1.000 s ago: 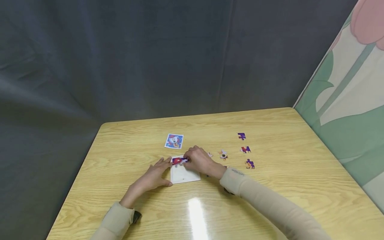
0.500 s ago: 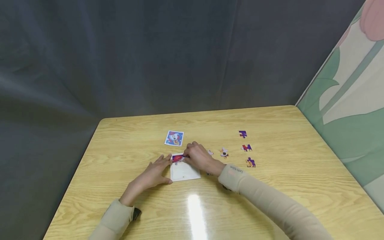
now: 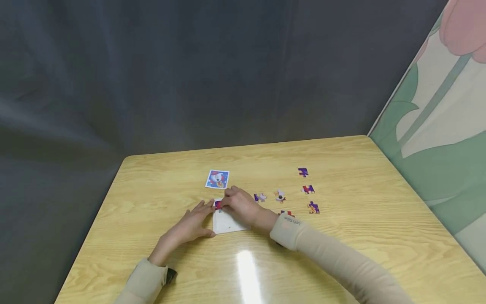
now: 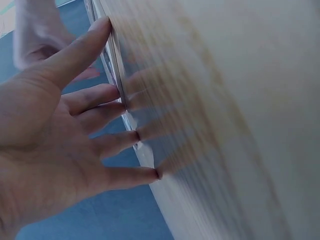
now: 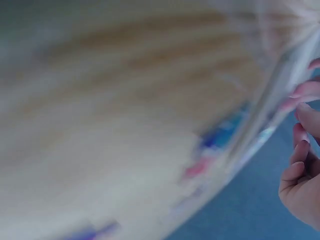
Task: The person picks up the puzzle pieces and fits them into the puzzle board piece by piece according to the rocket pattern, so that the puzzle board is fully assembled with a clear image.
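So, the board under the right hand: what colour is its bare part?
White; head view shows the board best.

Place: screened-off indoor table area; home, office or studio cannot be determined.
Table (image 3: 171,181): wood-grain top, rounded far corners, glossy enough to show a streak of reflected light (image 3: 248,274).
Dark curtain (image 3: 212,76): fills the view behind the far edge.
Floral panel (image 3: 436,185): pink blooms, green leaves, along the right side.
Puzzle pieces (image 3: 313,207): loose on the tabletop.
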Demonstrator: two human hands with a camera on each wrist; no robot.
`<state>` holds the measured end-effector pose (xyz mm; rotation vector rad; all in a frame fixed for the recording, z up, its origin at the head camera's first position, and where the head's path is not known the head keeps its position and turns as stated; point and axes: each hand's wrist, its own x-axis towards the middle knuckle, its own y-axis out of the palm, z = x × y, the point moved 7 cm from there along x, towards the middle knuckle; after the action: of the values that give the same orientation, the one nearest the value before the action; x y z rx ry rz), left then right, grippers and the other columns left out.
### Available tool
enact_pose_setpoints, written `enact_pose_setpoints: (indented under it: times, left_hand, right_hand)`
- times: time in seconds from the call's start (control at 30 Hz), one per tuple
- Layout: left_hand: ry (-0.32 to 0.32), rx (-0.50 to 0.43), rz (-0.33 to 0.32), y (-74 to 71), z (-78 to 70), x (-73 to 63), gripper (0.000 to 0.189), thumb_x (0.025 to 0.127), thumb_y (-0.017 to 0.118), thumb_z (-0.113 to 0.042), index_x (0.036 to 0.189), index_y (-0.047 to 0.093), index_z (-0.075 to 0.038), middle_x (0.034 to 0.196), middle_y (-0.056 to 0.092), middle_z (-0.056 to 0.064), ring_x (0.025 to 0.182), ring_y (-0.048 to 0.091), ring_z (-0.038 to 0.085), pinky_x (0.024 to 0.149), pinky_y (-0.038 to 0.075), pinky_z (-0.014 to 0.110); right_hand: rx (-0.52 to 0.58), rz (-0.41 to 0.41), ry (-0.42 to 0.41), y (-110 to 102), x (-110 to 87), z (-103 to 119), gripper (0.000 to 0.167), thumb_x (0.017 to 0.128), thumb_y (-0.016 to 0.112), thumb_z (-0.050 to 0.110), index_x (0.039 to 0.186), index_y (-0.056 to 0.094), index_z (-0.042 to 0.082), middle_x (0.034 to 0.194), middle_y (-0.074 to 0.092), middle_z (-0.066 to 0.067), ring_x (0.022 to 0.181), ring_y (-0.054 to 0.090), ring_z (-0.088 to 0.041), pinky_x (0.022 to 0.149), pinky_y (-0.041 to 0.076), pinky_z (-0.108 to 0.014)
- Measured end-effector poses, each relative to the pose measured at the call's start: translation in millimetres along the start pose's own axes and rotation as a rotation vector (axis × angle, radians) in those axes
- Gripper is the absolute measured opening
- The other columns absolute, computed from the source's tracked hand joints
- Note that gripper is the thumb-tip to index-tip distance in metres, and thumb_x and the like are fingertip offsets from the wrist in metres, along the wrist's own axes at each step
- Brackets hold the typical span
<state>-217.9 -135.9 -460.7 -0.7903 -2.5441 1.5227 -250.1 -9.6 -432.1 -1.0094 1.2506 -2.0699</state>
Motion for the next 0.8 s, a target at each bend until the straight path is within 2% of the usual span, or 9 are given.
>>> enact_pose_setpoints:
  times: [0.1,0.17,0.27,0.43,0.5,0.6,0.7,0.8]
  left_hand:
    - [-0.006,0.009,-0.010,-1.3,4.6,-2.0,0.071,0.079,0.079,-0.023,0.137,0.048,0.004,0.155,0.026,0.016,0.143,0.017,0.042,0.101,0.016,0.077]
    - [-0.014,0.012,-0.021,-2.6,7.7,-1.4,0.070,0.079,0.079,-0.023,0.137,0.049,0.003,0.155,0.027,0.016,0.143,0.018,0.041,0.102,0.016,0.076]
    - [-0.026,0.012,-0.029,-4.2,10.4,0.4,0.070,0.079,0.079,-0.023,0.137,0.049,0.002,0.156,0.026,0.015,0.144,0.017,0.040,0.104,0.015,0.074]
    - [-0.024,-0.009,-0.022,-4.2,12.0,1.7,0.070,0.080,0.078,-0.022,0.138,0.048,0.003,0.155,0.027,0.015,0.144,0.016,0.040,0.104,0.014,0.074]
    - [-0.023,-0.011,-0.021,-4.6,12.5,1.3,0.070,0.080,0.078,-0.021,0.138,0.048,0.003,0.155,0.027,0.016,0.144,0.016,0.040,0.105,0.014,0.074]
    - [-0.023,-0.002,-0.025,-5.8,13.6,0.1,0.070,0.081,0.078,-0.022,0.138,0.047,0.004,0.155,0.028,0.016,0.143,0.016,0.040,0.105,0.015,0.074]
    - [-0.022,0.001,-0.029,-6.1,13.4,-1.3,0.069,0.080,0.078,-0.022,0.137,0.048,0.003,0.155,0.028,0.016,0.143,0.017,0.040,0.104,0.015,0.074]
    - [-0.016,-0.001,-0.029,-5.2,11.7,-2.3,0.068,0.080,0.078,-0.021,0.137,0.049,0.003,0.155,0.028,0.016,0.143,0.016,0.041,0.104,0.015,0.074]
  right_hand:
    - [-0.038,-0.018,-0.020,-12.9,1.3,1.4,0.013,0.086,0.071,0.009,0.098,0.076,0.011,0.090,0.062,0.002,0.080,0.051,-0.012,0.072,0.047,-0.023]
    - [-0.076,-0.048,0.005,-26.8,-2.5,-11.0,0.013,0.085,0.072,0.007,0.097,0.076,0.010,0.092,0.063,0.000,0.082,0.053,-0.014,0.072,0.048,-0.025]
    - [-0.112,-0.120,0.078,-48.7,-19.6,-50.8,0.015,0.083,0.072,0.001,0.097,0.075,0.007,0.094,0.066,-0.004,0.084,0.057,-0.018,0.073,0.051,-0.029]
    - [-0.131,-0.214,0.246,-82.4,-72.4,-137.9,0.017,0.083,0.073,0.002,0.099,0.073,0.000,0.096,0.068,-0.013,0.084,0.061,-0.028,0.074,0.054,-0.041]
    - [-0.102,-0.206,0.323,-91.9,-94.2,-168.5,0.021,0.085,0.072,0.005,0.105,0.071,-0.002,0.100,0.067,-0.016,0.088,0.061,-0.032,0.080,0.051,-0.047]
    - [0.009,-0.132,0.433,-95.7,-119.1,-203.1,0.034,0.088,0.070,0.011,0.119,0.064,-0.004,0.114,0.063,-0.022,0.103,0.058,-0.039,0.094,0.043,-0.055]
    - [0.119,-0.059,0.479,-91.4,-132.3,-219.1,0.044,0.090,0.069,0.014,0.127,0.057,-0.007,0.125,0.058,-0.026,0.117,0.052,-0.043,0.104,0.036,-0.058]
    - [0.158,-0.062,0.459,-90.1,-135.6,-220.8,0.044,0.088,0.070,0.012,0.125,0.058,-0.009,0.126,0.057,-0.029,0.119,0.050,-0.046,0.103,0.036,-0.060]
